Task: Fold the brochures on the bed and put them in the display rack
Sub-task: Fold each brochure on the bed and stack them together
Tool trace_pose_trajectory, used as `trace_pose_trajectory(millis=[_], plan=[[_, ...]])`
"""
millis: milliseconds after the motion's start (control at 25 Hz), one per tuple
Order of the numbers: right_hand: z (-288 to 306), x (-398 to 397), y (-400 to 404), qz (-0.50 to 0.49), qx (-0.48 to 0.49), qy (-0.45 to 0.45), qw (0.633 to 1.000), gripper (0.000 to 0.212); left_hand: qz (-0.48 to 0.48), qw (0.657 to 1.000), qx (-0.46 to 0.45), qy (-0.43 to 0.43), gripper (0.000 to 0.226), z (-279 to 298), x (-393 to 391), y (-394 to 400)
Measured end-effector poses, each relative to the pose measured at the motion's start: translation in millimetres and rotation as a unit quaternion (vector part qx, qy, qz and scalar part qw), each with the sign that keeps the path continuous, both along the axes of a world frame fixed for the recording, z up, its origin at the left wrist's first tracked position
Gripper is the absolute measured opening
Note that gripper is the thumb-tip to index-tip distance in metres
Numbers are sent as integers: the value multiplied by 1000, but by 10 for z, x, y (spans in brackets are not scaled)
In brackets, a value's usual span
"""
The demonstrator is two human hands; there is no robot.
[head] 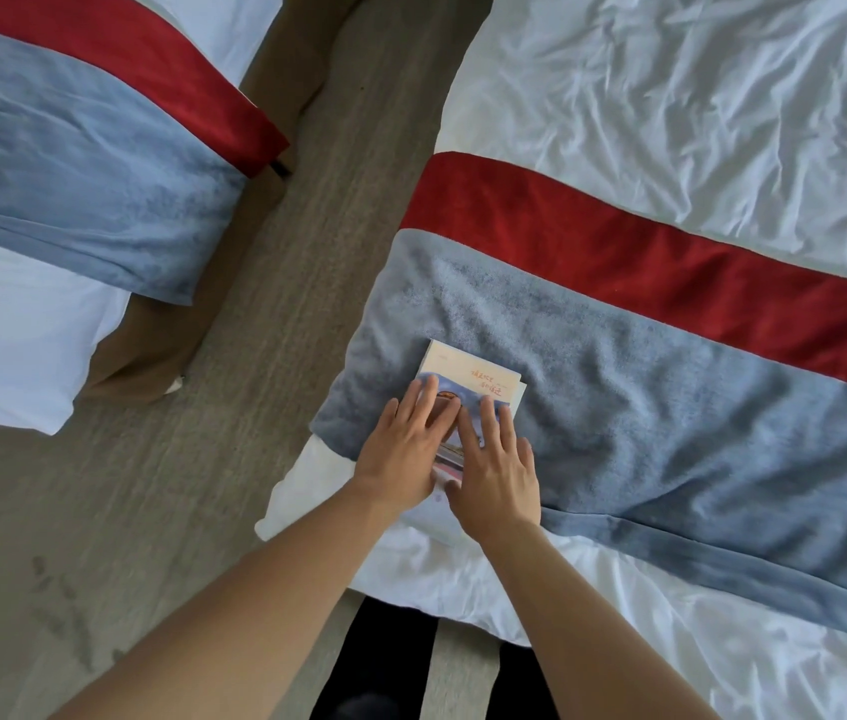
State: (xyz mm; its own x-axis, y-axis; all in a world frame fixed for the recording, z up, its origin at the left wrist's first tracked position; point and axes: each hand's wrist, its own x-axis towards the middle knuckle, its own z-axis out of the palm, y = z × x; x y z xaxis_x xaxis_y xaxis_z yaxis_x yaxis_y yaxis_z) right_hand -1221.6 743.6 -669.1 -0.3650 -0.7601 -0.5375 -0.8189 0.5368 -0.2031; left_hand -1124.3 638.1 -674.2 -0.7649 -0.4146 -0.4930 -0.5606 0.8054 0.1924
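Person's body, head cam: both forearms bare, no sleeves in frame, no watch/rings/bracelets visible. Left hand (400,454) & right hand (499,467) bare, no gloves, nails short. Lower frame edge: black trousers (374,662), two legs w/ gap between them. Feet mostly cut off, footwear can't tell. No other clothing visible.

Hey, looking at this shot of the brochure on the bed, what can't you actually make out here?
All in the head view:
- Brochure: its near half is covered by the left hand and right hand, both pressing flat on it.
- Whether it is one folded sheet or a stack: edges too thin to tell.
- Cover lettering: too small to read.
- Display rack: not in view.
- Bed runner: cut off by the right edge.
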Motion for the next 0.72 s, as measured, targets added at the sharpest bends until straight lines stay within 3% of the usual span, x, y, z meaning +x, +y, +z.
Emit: trace_pose_trajectory(millis=[440,520,640,720], plan=[[-231,-68,-105,21,65,-3,998,92,2,993,7,-119,90,-119,-163,1],[-183,-51,-93,14,39,3,999,87,-8,995,4,-101,88,-76,-139,-18],[-114,-155,-57,1,-77,41,996,71,-54,997,-41,-31,76,-27,2,6],[-138,-324,-88,49,-96,54,993,68,-84,996,-31,-9,69,-43,126,136]])
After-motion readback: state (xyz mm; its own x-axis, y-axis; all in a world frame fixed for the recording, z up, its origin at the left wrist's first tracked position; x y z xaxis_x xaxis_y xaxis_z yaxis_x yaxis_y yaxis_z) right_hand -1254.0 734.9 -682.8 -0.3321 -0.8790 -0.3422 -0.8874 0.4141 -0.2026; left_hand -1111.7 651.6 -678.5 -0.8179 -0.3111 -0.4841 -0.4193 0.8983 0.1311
